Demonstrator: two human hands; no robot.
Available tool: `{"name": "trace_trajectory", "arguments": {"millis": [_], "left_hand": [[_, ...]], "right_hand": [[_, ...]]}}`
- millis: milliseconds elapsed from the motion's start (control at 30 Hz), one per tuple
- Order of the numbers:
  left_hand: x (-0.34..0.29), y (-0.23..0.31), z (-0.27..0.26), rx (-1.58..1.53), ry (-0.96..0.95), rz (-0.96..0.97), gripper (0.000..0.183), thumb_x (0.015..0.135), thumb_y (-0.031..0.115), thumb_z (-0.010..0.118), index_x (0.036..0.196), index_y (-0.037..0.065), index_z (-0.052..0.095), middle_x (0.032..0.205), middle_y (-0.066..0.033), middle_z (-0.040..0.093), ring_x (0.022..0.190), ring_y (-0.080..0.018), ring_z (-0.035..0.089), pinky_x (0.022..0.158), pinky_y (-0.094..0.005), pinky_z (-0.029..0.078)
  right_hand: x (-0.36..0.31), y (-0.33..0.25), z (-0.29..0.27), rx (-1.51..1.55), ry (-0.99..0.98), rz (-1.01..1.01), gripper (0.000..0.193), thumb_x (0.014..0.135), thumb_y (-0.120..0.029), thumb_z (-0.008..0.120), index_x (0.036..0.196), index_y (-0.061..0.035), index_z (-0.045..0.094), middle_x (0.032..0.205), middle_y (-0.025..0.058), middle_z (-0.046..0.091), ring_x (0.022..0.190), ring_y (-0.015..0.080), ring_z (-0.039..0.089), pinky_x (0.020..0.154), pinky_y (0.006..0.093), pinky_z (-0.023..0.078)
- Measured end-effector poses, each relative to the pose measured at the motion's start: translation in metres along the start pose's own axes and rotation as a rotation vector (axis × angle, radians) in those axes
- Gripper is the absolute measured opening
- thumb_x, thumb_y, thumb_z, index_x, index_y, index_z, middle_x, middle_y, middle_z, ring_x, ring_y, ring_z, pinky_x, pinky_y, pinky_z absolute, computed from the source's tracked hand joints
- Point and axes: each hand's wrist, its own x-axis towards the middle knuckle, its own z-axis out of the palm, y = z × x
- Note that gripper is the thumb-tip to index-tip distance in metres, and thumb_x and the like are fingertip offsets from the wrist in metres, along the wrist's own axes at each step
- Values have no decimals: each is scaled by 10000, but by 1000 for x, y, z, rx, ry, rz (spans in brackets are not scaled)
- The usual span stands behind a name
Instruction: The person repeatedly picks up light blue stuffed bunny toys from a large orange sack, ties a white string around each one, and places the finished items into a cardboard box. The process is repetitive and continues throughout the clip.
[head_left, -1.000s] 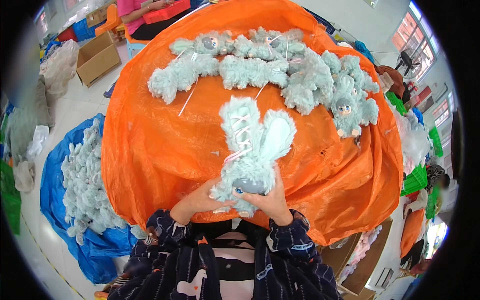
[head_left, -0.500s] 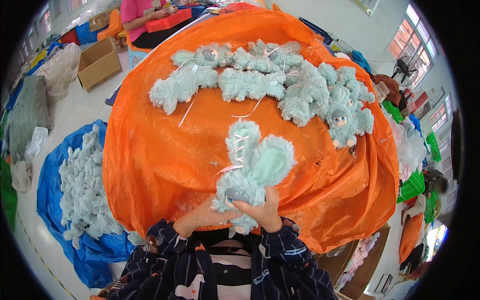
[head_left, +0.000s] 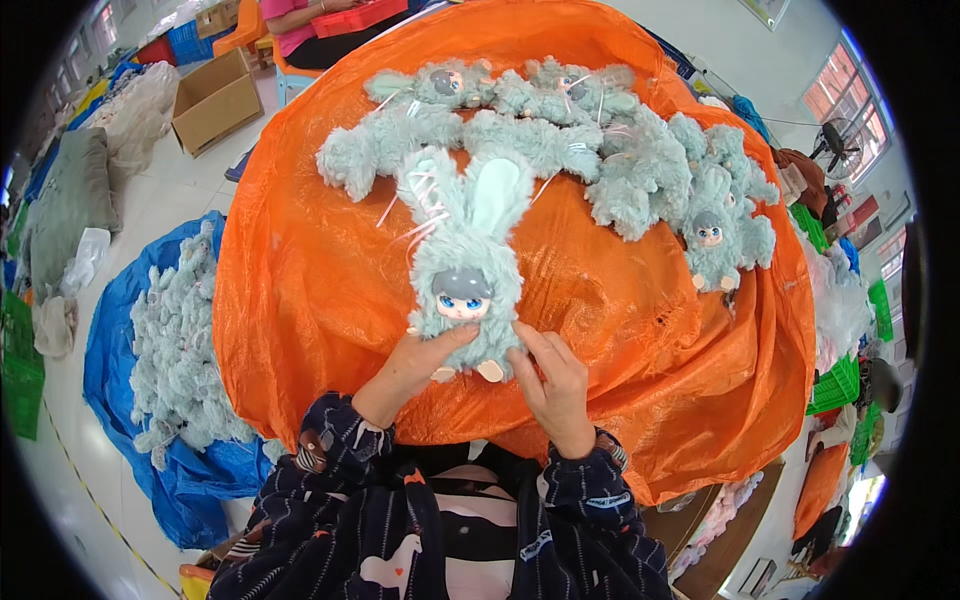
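A pale mint plush bunny doll (head_left: 463, 262) faces up in front of me, its long ears pointing away. It has a doll face with blue eyes, and a white ribbon is laced criss-cross along its left ear, with loose ends hanging. My left hand (head_left: 408, 368) grips its lower left body, thumb laid under the chin. My right hand (head_left: 553, 383) is at the doll's right side, fingertips touching the fur, fingers stretched out and somewhat apart. Beneath lies an orange plastic sheet (head_left: 330, 290) covering the table.
Several similar plush dolls (head_left: 640, 175) lie along the table's far side, some with ribbons. To the left, a blue sheet (head_left: 110, 350) holds a heap of mint plush pieces (head_left: 185, 350). An open cardboard box (head_left: 215, 105) stands on the floor; a person in pink (head_left: 290, 22) sits beyond.
The doll has moved away from me and turned face up, its face now uncovered. My right hand has shifted from across its front to its right side, its grip loosened.
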Motion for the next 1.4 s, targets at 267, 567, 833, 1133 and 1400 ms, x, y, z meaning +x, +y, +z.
{"name": "trace_trajectory", "arguments": {"millis": [267, 567, 833, 1133, 1400], "left_hand": [[-2, -11, 3, 194, -26, 143, 328, 800, 79, 595, 1103, 14, 488, 1026, -57, 556, 911, -125, 528, 765, -264, 448], [-4, -11, -3, 118, 69, 240, 298, 805, 46, 576, 1088, -1, 494, 1025, -60, 558, 905, -132, 538, 747, -251, 454], [-18, -15, -3, 269, 82, 418, 315, 807, 31, 574, 1108, 6, 487, 1049, -47, 538, 930, -116, 514, 760, -245, 444], [-44, -11, -17, 239, 204, 356, 387, 781, 57, 600, 1149, 28, 481, 1094, -60, 529, 996, -161, 497, 851, -316, 396], [-51, 41, -66, 591, 341, 968, 488, 832, 302, 463, 1275, 113, 379, 1265, -103, 417, 1163, -265, 394, 946, -423, 310]], "right_hand": [[3, 2, 13, 768, 170, 547, 127, 820, -53, 521, 901, 32, 570, 628, 43, 526, 511, 103, 477, 472, 225, 409], [-4, -1, 12, 597, 92, 455, 175, 812, -112, 571, 918, 26, 545, 734, 98, 562, 590, 184, 542, 515, 259, 425], [-6, -12, 30, -122, 75, 3, 169, 717, -62, 652, 845, 17, 575, 626, 127, 528, 534, 265, 524, 459, 321, 410], [2, -17, 50, 242, -119, 303, 126, 812, -90, 557, 856, 26, 538, 654, 48, 538, 521, 130, 532, 434, 252, 410], [18, -56, 55, 1164, -242, 495, 287, 877, -112, 464, 1137, 9, 459, 799, 107, 586, 611, 116, 546, 577, 228, 447]]}}
